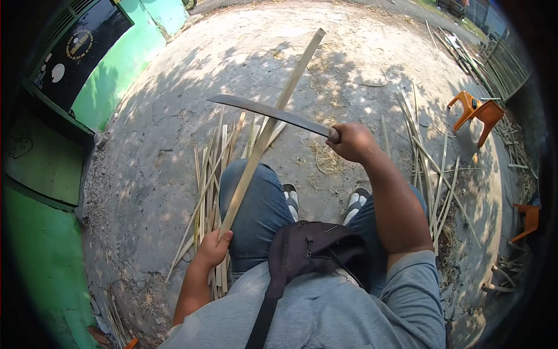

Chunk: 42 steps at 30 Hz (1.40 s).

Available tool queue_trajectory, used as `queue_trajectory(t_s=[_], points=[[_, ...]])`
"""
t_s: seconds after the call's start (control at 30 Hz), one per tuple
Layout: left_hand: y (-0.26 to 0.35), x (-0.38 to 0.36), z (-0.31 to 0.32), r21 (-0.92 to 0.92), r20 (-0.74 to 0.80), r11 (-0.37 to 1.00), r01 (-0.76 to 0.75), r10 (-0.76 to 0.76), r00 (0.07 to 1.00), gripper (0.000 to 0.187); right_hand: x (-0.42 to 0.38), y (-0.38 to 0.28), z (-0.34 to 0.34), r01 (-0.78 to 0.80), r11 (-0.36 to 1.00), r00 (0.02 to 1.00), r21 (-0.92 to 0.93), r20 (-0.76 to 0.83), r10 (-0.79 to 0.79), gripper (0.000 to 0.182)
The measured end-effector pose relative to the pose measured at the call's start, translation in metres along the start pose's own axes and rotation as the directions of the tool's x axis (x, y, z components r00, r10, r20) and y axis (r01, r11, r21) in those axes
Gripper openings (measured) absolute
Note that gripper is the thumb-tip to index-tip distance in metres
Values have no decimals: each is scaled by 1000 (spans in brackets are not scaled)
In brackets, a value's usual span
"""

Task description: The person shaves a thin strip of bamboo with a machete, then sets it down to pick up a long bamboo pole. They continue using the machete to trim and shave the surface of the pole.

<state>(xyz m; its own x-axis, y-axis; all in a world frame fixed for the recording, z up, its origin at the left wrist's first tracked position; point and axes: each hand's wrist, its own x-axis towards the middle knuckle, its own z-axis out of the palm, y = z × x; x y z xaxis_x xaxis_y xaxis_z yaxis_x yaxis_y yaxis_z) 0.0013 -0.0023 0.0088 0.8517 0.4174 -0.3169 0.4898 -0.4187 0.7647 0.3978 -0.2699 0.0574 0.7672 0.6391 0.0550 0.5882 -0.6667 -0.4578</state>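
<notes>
My left hand [214, 249] is closed round the lower end of a long, pale bamboo strip [247, 177], which slants up and away over my left knee. In my right hand [353, 141] is the handle of a machete [273, 111], fingers wrapped round it. The long, slightly curved blade points left and crosses over the strip a little above its middle. Beneath the strip, beside my left leg, lies a loose pile of split bamboo strips [203, 186].
More bamboo strips [439, 180] lie to the right of my right leg. An orange plastic stool [487, 116] stands farther right, with a dark object on it. Bamboo poles [465, 55] lie at the far right. A green wall [40, 262] runs along the left. A black bag [308, 250] rests on my lap.
</notes>
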Motion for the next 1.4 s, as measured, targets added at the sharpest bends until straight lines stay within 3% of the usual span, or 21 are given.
queue_trajectory(t_s=[0.17,0.3,0.33,0.43,0.53,0.67,0.77,0.87,1.1,1.2,1.4], points=[[-4,2,3,-7,-8,1000,-2,2,1000,56,-11,-15,9,94,992,995,86,18,-96,21],[-15,6,4,-7,-8,999,-40,40,999,56,-14,-40,22,252,963,960,-100,154,-235,15],[-18,6,3,-7,-4,999,-41,41,999,56,-15,-41,27,320,944,943,-83,123,-309,10],[-17,5,4,-9,-11,999,-43,43,999,56,-14,-44,23,322,941,943,-106,120,-309,10],[-14,5,4,-24,-15,999,-35,35,999,56,-9,-34,11,252,959,965,-131,114,-238,12],[-12,4,3,-31,-12,999,-29,29,1000,57,2,0,9,20,999,1000,-38,18,-19,16],[-7,4,1,-39,14,999,-37,37,999,56,0,-2,-2,-22,999,1000,-38,-6,22,18],[-10,4,1,-20,9,999,-37,37,999,56,-10,-12,3,58,998,998,23,-4,-58,16],[-10,4,3,10,-21,998,-63,63,998,58,-19,-54,21,334,933,935,-135,173,-310,10],[-12,2,4,15,-32,999,-42,42,999,58,-10,-42,14,290,944,954,-159,127,-272,9],[-14,5,4,-53,-28,998,-45,43,999,56,9,-3,13,-84,996,995,20,57,83,15]])
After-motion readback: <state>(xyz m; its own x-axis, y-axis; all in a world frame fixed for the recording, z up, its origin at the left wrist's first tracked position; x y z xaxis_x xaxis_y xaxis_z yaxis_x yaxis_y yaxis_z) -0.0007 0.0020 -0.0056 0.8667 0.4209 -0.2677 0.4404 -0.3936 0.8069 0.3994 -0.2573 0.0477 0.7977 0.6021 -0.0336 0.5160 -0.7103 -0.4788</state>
